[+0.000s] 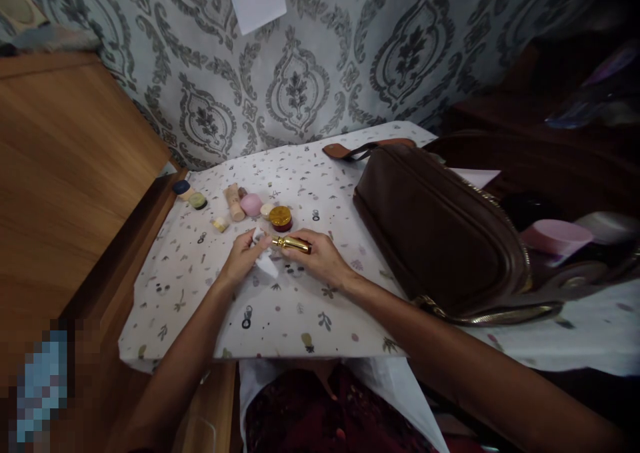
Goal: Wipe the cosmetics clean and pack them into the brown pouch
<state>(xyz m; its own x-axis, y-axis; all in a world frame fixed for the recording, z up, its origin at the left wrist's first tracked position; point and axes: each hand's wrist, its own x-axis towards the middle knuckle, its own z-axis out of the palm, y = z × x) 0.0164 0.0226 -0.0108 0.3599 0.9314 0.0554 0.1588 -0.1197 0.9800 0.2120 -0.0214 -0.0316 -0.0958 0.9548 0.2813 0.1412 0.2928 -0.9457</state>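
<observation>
A shiny gold tube (297, 244) lies across the fingers of my right hand (320, 256), its narrow end pointing left. My left hand (243, 256) pinches a white tissue (267, 264), which touches the narrow end of the tube and hangs down below the fingers. Just beyond my hands, a round amber-lidded jar (281, 218) sits on the patterned white tablecloth (295, 306). Beside it are a small cream-coloured item (267, 210), a pink sponge (251, 204) and a beige squeeze tube (233, 202).
An open dark brown bag (430, 233) fills the right side, with a pink item (557, 237) inside. Small containers, one green-lidded (197, 200), stand at the table's left. A wooden cabinet (75, 173) borders the left, and a patterned curtain (300, 73) hangs behind.
</observation>
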